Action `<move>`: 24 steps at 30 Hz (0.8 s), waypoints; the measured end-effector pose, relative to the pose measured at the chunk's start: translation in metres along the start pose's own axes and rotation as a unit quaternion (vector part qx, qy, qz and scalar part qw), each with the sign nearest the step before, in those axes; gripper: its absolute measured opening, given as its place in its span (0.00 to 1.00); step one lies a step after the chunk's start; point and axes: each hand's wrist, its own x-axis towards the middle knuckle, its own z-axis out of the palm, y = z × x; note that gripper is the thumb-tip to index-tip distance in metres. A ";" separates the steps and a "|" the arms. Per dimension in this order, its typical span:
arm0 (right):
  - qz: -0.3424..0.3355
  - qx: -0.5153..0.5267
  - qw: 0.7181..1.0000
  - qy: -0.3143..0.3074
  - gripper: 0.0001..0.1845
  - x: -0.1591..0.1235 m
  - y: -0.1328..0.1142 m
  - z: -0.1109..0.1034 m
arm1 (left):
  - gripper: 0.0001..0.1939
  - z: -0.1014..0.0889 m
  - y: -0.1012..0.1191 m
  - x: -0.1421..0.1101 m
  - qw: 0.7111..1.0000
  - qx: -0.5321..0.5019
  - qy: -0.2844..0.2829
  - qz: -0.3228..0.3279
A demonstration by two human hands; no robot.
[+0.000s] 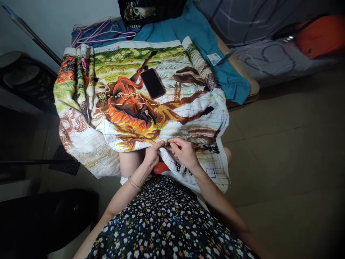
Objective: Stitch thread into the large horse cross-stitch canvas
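Observation:
A large cross-stitch cloth point(188, 108) with stitched horses lies over my lap and the low bed in front of me. Near its front edge my left hand point(153, 154) is closed on a fold of it, thumb on top. Just to the right, my right hand point(184, 153) has its fingers pinched together close to the fabric; whatever they hold is too small to make out. Loose yellow thread point(121, 96) lies tangled on the cloth. Beyond the hands rest a dark phone point(152, 83) and small orange-handled thread snips point(177, 91).
Rolled parts of the cloth stand at the left point(67, 72) and the right point(199, 61). Pink and purple hangers point(105, 34) lie behind on a teal sheet point(175, 27). At the far right is an orange bag point(322, 37). A dark object point(48, 223) stands at lower left.

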 end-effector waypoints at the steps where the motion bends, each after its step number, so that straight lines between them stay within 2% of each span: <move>1: -0.011 -0.022 1.000 0.004 0.13 0.000 0.001 0.001 | 0.16 0.000 0.000 0.000 1.000 0.001 -0.001 -0.001; 12: -0.060 -0.114 0.991 0.027 0.15 0.004 -0.007 0.001 | 0.14 0.002 0.001 0.000 1.000 0.001 -0.001 -0.004; 19: -0.069 -0.128 0.989 0.016 0.16 0.007 -0.009 -0.001 | 0.15 0.003 0.002 -0.001 1.000 0.004 -0.001 0.003; 24: -0.084 -0.181 0.980 0.015 0.15 0.010 -0.013 -0.001 | 0.14 0.003 0.003 -0.001 1.000 0.009 -0.007 -0.003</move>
